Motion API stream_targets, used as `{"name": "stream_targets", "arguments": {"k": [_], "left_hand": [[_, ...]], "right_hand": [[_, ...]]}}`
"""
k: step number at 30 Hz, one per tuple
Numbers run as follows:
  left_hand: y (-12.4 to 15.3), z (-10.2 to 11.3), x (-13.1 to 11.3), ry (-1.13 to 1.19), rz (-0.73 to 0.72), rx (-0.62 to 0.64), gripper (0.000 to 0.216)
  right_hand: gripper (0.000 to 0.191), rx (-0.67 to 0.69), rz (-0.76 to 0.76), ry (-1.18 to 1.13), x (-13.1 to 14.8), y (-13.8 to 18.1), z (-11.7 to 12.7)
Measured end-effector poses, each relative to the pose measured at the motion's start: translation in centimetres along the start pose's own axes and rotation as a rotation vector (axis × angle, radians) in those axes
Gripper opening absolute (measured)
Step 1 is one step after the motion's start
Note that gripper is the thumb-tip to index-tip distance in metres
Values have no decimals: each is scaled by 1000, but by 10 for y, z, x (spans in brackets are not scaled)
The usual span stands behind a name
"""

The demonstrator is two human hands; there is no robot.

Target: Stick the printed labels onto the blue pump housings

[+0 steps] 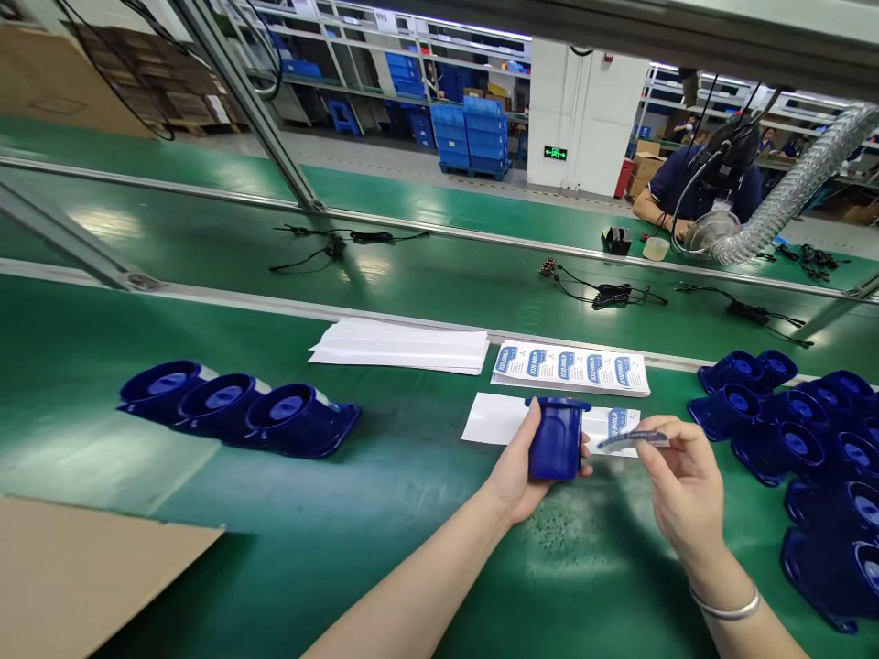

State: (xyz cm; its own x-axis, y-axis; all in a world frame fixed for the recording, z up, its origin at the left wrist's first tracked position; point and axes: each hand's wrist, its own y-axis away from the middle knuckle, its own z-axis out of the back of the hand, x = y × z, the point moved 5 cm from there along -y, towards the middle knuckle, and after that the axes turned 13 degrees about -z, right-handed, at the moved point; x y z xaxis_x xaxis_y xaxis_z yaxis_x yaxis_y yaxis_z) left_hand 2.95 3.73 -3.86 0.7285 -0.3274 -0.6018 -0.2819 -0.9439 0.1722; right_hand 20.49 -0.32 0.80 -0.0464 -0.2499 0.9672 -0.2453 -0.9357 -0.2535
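Observation:
My left hand (520, 471) is wrapped round a dark blue plastic housing (555, 444) above the green bench. To its right, my right hand (687, 480) pinches a label (628, 440) by its edge, seen nearly edge-on and a little blurred. Label and housing are apart. Behind them lies a white label sheet (494, 419) with one blue-and-white label (623, 422) showing at its right end. A stack of printed label sheets (569, 366) sits just beyond, and white paper strips (402, 346) lie to its left.
Three blue housings (285, 416) stand in a row at left; several more (797, 444) cluster at right. Cardboard (89, 572) covers the near left corner. Black cables (611, 295) lie beyond the metal rail (385, 316). Across the bench, a person (714, 174) works beside a silver duct (800, 183).

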Motion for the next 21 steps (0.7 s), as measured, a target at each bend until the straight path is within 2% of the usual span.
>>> {"name": "stream_targets", "arguments": {"k": [3,6,11,15,21], "left_hand": [[0,-2,4,-4,45,32,57],[-1,4,8,-41,32,5,51],[-1,11,15,-74,7,-36,51],[1,7,15,-101,4,-23,50],[4,-1,11,-155,-17,22,54]], "right_hand": [[21,49,-275,-210,-19,-4,1],[22,111,-418,-348,-26,-3,-1],[47,120,-556,-426,-25,0,0],[25,179,-603,-440,-25,2,-4],[25,234,-638,-481,-23,5,-12]]}}
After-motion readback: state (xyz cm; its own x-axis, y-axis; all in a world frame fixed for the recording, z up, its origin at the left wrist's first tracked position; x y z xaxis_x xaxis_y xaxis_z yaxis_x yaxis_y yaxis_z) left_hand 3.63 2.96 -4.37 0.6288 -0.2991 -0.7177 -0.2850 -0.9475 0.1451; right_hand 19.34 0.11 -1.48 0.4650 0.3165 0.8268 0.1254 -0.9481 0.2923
